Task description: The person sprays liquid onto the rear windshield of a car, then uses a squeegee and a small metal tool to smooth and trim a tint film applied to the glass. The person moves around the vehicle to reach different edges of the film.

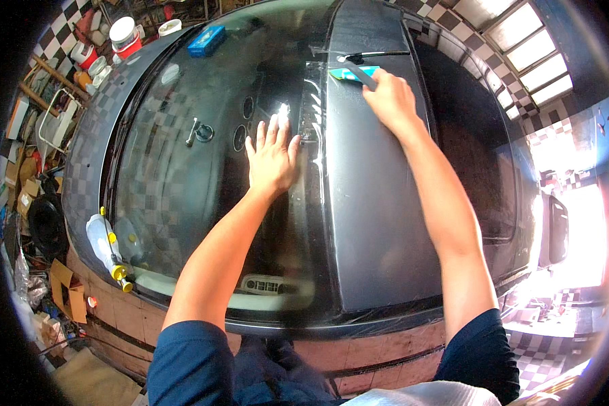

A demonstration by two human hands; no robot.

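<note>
My left hand point(272, 159) lies flat with fingers spread on the dark car glass point(183, 176), close to the glass's edge by the grey roof panel point(379, 196). In my right hand point(392, 101) is a squeegee point(353, 72) with a grey handle and a teal-green blade, held over the far part of the roof panel. Wrinkled clear film point(314, 101) runs along the seam between glass and panel. Just beyond the squeegee a thin black rod point(379, 54) lies across the panel.
A blue box point(206, 40) sits on the far glass. At the near left corner lies a spray bottle point(105, 243) with yellow parts. Buckets point(123, 34) and a cardboard box point(68, 291) stand left of the car; a side mirror point(557, 230) juts out at right.
</note>
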